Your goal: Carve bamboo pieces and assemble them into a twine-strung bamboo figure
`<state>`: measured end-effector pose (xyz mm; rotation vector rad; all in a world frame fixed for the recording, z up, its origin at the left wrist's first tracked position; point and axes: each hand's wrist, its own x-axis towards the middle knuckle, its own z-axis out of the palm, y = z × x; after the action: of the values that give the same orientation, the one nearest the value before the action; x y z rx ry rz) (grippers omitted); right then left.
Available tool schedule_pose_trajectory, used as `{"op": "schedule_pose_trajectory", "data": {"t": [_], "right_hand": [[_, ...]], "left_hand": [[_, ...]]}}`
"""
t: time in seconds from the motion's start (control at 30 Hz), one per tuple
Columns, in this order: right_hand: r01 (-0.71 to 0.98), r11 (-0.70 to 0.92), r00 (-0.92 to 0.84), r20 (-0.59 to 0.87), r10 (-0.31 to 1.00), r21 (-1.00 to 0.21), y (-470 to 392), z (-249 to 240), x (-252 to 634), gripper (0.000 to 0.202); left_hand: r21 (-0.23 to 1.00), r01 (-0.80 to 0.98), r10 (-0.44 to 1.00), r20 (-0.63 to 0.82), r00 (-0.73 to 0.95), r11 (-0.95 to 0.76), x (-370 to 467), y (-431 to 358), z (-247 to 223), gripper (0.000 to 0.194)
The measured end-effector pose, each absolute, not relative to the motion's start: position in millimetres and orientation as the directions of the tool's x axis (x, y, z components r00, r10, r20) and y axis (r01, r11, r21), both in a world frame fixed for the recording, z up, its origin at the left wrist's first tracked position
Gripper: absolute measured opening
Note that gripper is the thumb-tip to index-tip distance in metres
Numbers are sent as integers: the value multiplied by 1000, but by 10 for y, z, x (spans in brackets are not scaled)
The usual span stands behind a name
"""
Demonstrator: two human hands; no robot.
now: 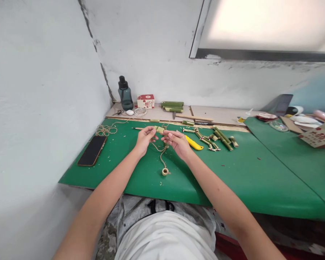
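Note:
A short pale-green bamboo piece [159,129] is held up over the green table mat, pinched by the fingertips of my left hand [145,140] at one end and my right hand [178,143] at the other. Below the hands a thin cord [161,157] runs down the mat to a small bamboo ring [165,171]. Just right of my right hand lies a yellow-handled tool [194,143], partly hidden by that hand. A thin pen-like stick [137,128] sticks out left of my left hand.
At left lie a phone [92,151] and tangled cord [105,130]. Cut bamboo pieces [222,139] are at right. Along the back stand a bottle [125,94], a red-and-white box [146,101], bamboo lengths [172,106] and a hammer [195,117]. Walls close off the left and back.

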<state>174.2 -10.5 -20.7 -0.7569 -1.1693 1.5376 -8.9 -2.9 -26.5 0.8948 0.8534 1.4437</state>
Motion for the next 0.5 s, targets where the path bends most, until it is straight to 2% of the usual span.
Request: {"op": "schedule_pose_trajectory", "data": {"t": [0.1,0.27,0.37,0.5], "right_hand": [[-194,178,-270,227,936,-965,-163,-191,1711,31],[41,399,-280,373,885,-916,-206,-243,1664,25],[181,499,-319,429,845,-847,-206,-271,1656,22],[269,540,-344,444,827,-797,-186,-293,1677,23]], "left_hand": [[804,-593,999,-37,38,52,-140,-31,-220,26],[657,-727,980,-145,136,198,-204,-43,-149,10],[601,-762,971,-136,199,240,-225,-57,-121,13],[589,-769,967,-97,236,247,-235,-76,-98,14]]}}
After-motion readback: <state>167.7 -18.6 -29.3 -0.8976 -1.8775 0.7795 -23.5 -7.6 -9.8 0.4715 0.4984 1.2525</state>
